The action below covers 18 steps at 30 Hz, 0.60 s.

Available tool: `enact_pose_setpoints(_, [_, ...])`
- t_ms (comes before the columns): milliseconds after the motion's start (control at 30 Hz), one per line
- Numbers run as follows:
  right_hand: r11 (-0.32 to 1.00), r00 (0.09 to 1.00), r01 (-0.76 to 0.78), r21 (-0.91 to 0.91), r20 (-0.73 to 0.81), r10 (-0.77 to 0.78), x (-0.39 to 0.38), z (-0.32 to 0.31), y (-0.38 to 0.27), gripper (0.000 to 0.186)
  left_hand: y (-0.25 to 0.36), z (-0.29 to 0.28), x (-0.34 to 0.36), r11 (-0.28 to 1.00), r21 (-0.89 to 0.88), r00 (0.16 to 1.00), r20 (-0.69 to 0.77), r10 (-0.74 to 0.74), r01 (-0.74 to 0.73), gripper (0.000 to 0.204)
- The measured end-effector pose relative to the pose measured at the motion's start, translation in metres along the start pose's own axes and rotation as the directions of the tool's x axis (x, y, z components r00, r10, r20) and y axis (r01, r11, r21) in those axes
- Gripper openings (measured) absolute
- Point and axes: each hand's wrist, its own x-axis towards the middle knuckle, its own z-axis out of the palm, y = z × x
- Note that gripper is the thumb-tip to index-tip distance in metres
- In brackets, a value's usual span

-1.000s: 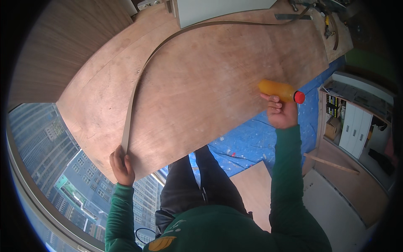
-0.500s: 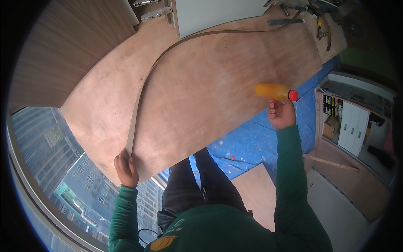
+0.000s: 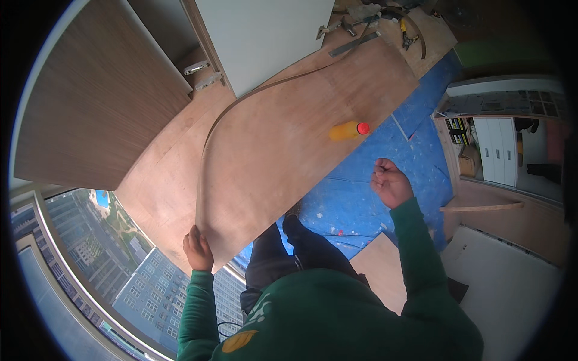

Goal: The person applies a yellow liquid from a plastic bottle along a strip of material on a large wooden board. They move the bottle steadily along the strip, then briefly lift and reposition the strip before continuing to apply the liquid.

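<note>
A long thin brown edging strip point(image 3: 205, 147) curves over the wooden board point(image 3: 283, 138), partly standing on its edge. My left hand point(image 3: 197, 248) is closed around the strip's near end, at the board's near left edge. My right hand point(image 3: 391, 185) is raised over the blue sheet, right of the board, with its fingers curled in against the thumb. Whether anything small is between them cannot be seen. An orange bottle with a red cap point(image 3: 346, 131) lies on its side at the board's right edge, apart from my right hand.
A white panel point(image 3: 265, 42) and a wood-grain panel point(image 3: 96, 90) stand along the far left. A hammer point(image 3: 348, 26), a flat metal bar point(image 3: 354, 44) and yellow-handled pliers point(image 3: 406, 36) lie at the far end. A blue sheet point(image 3: 343, 198) covers the floor; windows point(image 3: 144, 283) are at left.
My view has turned, so the board and panels sit differently in it. My right hand has moved away from beside the bottle, out over the blue sheet. My left hand stays on the strip's end.
</note>
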Motion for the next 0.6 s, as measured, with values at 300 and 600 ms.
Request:
enact_pose_setpoints(300, [0.977, 0.983, 0.17, -0.128, -0.047, -0.177, -0.073, 0.025, -0.019, 0.014, -0.001, -0.036, 0.023, 0.998, 0.05, 0.998, -0.028, 0.047, -0.046, 0.042])
enact_pose_setpoints(600, [-0.101, 0.917, -0.26, -0.96, -0.213, -0.337, -0.134, -0.167, 0.121, 0.024, -0.009, -0.036, 0.053, 0.992, -0.119, 0.997, -0.067, -0.037, 0.029, 0.039])
